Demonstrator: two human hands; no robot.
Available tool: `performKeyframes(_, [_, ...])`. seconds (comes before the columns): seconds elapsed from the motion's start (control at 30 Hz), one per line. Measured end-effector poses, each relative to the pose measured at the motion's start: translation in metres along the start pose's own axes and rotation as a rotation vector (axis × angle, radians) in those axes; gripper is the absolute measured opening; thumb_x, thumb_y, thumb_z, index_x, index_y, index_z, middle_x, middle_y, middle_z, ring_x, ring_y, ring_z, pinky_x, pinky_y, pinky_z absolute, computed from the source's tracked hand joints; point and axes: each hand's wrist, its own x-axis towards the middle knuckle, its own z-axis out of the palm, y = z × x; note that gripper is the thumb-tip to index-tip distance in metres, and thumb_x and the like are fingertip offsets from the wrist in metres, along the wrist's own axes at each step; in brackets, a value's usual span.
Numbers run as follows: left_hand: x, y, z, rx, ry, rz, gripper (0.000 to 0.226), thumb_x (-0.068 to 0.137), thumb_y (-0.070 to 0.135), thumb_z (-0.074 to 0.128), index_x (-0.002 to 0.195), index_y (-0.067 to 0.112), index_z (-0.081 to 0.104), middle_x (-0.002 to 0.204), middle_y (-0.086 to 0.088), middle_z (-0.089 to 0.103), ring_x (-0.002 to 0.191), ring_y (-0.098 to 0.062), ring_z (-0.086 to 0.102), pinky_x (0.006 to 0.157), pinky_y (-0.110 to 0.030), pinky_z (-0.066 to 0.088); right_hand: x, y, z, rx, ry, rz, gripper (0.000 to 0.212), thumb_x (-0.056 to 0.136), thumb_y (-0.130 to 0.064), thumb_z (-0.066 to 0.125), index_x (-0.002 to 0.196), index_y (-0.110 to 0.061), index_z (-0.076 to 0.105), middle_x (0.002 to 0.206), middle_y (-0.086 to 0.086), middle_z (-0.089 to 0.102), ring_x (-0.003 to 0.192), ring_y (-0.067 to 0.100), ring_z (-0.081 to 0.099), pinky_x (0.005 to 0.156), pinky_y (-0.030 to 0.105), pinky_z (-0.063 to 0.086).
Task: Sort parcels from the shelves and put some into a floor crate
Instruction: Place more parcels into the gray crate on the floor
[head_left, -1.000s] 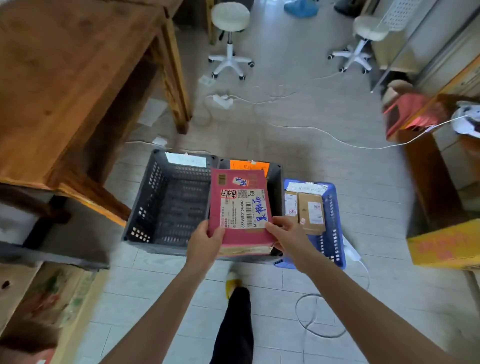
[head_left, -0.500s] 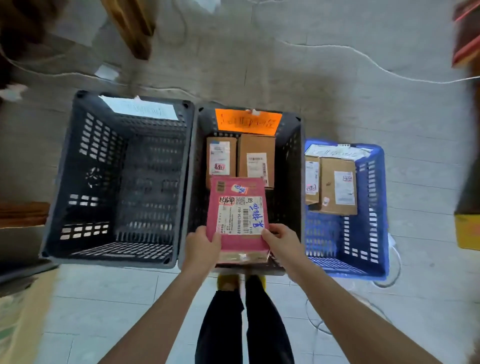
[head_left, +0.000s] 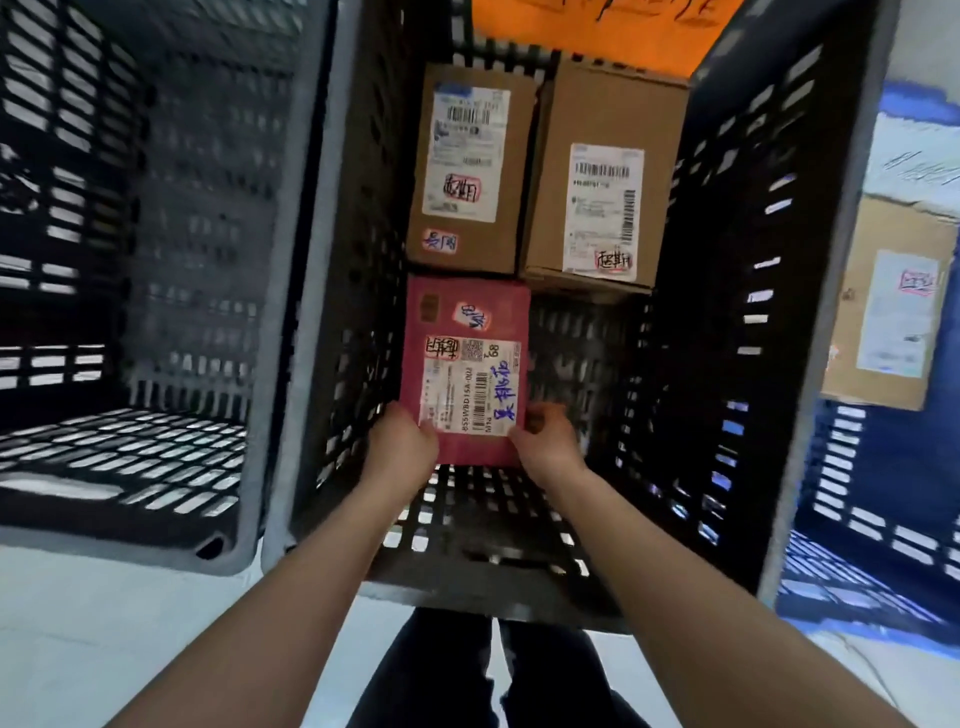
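Pale floor tile (head_left: 104, 623) runs under me, with my dark trouser legs (head_left: 431, 670) showing just this side of the middle crate (head_left: 493, 587), the black slotted one I take as my landmark.

Both my arms reach over its near wall and down inside. My left hand (head_left: 402, 449) pinches the near left corner of the pink parcel (head_left: 467, 322) and my right hand (head_left: 545, 441) pinches the near right corner. My thumbs lie on top, and my fingers are tucked under it, out of sight. The parcel sits low in the near left part of the crate, label up, its far edge close against 1 of the brown boxes.

I judge it light and fairly stiff: it is flat and thin, and it keeps its shape while held by only 2 corners. The face looks smooth, so a loose pinch could slide. The side edges or corners seem the safest hold, off the printed label.

At the far end of the crate 2 boxes stand side by side, the left brown box (head_left: 467, 166) and the right brown box (head_left: 602, 171).

I cannot tell whether the parcel already rests on the crate bottom. The small print on every label is too blurred to read. The orange sheet (head_left: 597, 36) on the far wall is cut off at the top. Left of the crate, a grey crate (head_left: 156, 260) is smeared by motion. Right of it, a blue crate (head_left: 857, 519) and its box (head_left: 888, 322) run out of view.
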Motion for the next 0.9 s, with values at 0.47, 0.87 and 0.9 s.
performKeyframes(0.47, [-0.044, 0.027, -0.033, -0.13, 0.059, -0.043, 0.035, 0.097, 0.021, 0.041, 0.123, -0.002, 0.05, 0.126, -0.018, 0.057, 0.112, -0.034, 0.056, 0.08, -0.03, 0.041, -0.039, -0.032, -0.001, -0.119, -0.104, 0.011, 0.017, 0.09, -0.01, 0.047, 0.1, -0.005, 0.06, 0.077, 0.0, 0.057, 0.069, 0.014, 0.051, 0.058, 0.02, 0.041])
performKeyframes(0.87, [-0.266, 0.048, -0.207, -0.649, 0.256, -0.015, 0.034, 0.096, 0.028, 0.043, 0.111, 0.0, 0.054, 0.119, -0.018, 0.059, 0.11, -0.033, 0.055, 0.095, -0.039, 0.044, -0.292, -0.17, -0.047, -0.202, -0.135, -0.301, 0.036, 0.094, -0.007, 0.047, 0.129, -0.001, 0.05, 0.124, 0.018, 0.059, 0.112, 0.028, 0.06, 0.101, 0.04, 0.044])
performKeyframes(0.9, [-0.29, 0.043, -0.226, -0.675, 0.284, -0.001, 0.027, 0.097, 0.027, 0.043, 0.107, 0.005, 0.054, 0.117, -0.017, 0.059, 0.111, -0.032, 0.055, 0.096, -0.039, 0.044, -0.319, -0.182, -0.043, -0.21, -0.164, -0.336, 0.035, 0.095, -0.006, 0.045, 0.129, 0.001, 0.049, 0.123, 0.021, 0.06, 0.112, 0.029, 0.06, 0.102, 0.042, 0.043])
